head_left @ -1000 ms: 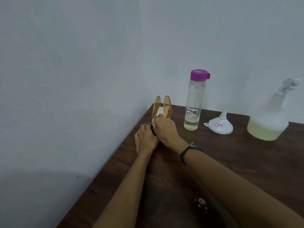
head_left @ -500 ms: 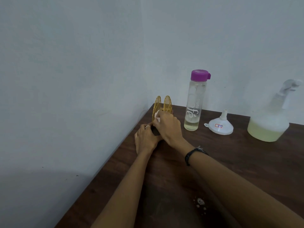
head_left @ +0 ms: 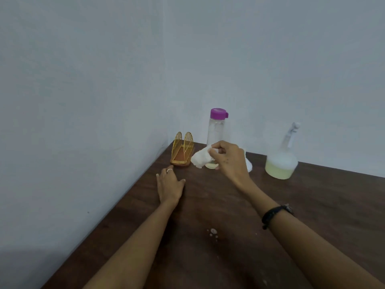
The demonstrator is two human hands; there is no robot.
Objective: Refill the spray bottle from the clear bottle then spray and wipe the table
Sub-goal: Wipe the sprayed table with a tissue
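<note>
Pinching a white tissue [head_left: 200, 158], the right hand [head_left: 230, 161] hovers before the clear bottle [head_left: 216, 130].

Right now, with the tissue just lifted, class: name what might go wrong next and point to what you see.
1. The right hand pinches the white tissue close in front of the clear bottle; a careless sweep could tip this tall, narrow bottle.
2. The gold napkin holder stands near the table corner with no tissue visible in it, so a second wipe may be lacking.
3. The left hand rests flat close to the holder and could nudge it.
</note>
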